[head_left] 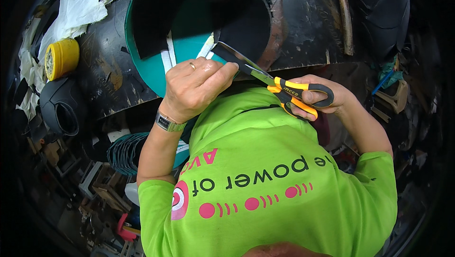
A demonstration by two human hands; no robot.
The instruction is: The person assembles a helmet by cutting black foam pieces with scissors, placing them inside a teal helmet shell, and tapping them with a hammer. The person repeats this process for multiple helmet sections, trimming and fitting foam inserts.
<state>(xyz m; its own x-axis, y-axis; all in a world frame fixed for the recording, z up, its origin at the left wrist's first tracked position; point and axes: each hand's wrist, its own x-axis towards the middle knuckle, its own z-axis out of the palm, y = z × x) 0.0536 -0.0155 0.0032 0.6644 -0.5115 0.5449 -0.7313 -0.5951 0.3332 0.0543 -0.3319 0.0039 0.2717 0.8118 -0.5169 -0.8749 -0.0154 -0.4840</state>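
Observation:
A large curved piece (189,20), teal on some faces and black on others, stands on the bench with white strips on it. My left hand (196,84), with a ring and a wristwatch, is closed on its near edge; the fingertips are hidden underneath. In my right hand (327,96) is a pair of scissors (289,88) with yellow and black handles, thumb and fingers through the loops. Their blades point left, parted, beside my left hand at the black part of the piece.
On the dark, worn bench (113,74) are a yellow tub (62,59), white cloth (76,8) and a wooden-handled hammer (344,17). Black sheets (386,10) lie far right. A stack of teal-edged pieces (128,152) sits below the bench, left.

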